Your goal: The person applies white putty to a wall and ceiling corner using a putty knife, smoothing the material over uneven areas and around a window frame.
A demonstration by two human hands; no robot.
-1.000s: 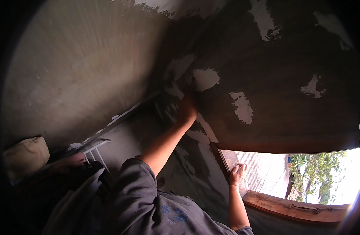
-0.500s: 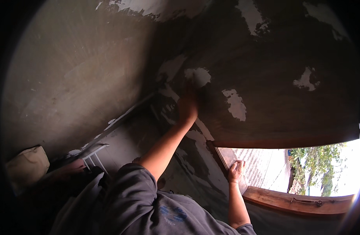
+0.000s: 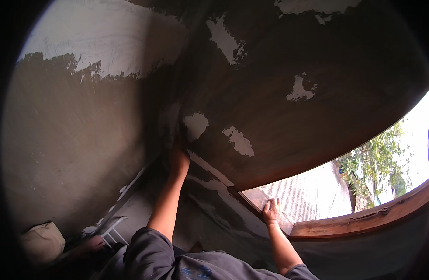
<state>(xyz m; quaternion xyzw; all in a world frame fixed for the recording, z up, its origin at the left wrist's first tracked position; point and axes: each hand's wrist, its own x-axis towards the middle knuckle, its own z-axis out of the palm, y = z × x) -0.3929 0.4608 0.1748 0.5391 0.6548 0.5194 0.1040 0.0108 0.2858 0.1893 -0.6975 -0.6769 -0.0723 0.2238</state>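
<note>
My left arm reaches up to the wall corner, where my left hand [image 3: 179, 156] is deep in shadow. Its fingers and anything in them cannot be made out. Just beside it, a pale patch [image 3: 196, 126] shows on the dark, grey-brown wall [image 3: 270, 135]. Lower right, my right hand [image 3: 272, 211] is closed over the side of the wooden window frame [image 3: 248, 199], fingers curled on its edge.
Daylight comes through the window opening, with a corrugated surface [image 3: 303, 191] and leafy branches [image 3: 370, 163] outside. A wooden sill [image 3: 345, 225] runs along its bottom. At lower left are a white metal rack [image 3: 115, 232] and a beige, bag-like thing [image 3: 44, 241].
The view has shifted upward and to the right, showing more upper wall and window. My left hand, blurred before, is now a little farther left of the pale patch. My right hand stays on the frame.
</note>
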